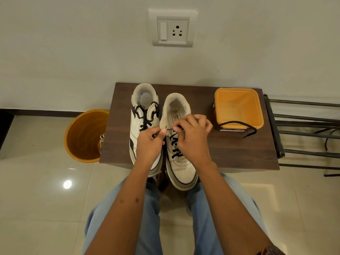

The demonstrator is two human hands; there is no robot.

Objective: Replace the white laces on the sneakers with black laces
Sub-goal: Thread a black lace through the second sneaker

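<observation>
Two white sneakers stand side by side on a dark wooden table [230, 153], toes toward me. The left sneaker [141, 115] carries a black lace through its eyelets. The right sneaker [182, 168] has a black lace [174, 146] crossed over its lower eyelets. My left hand [149, 144] pinches the upper left edge of the right sneaker near an eyelet. My right hand [193, 133] pinches the black lace's tip just right of that eyelet. The lace's other end [237, 124] trails right, looped over the front of the yellow box.
An open, empty yellow square box [239, 107] stands on the table's right part. An orange round bucket [84, 135] sits on the tiled floor left of the table, with a white lace [101, 140] hanging inside. A black metal rack [303, 133] is at the right.
</observation>
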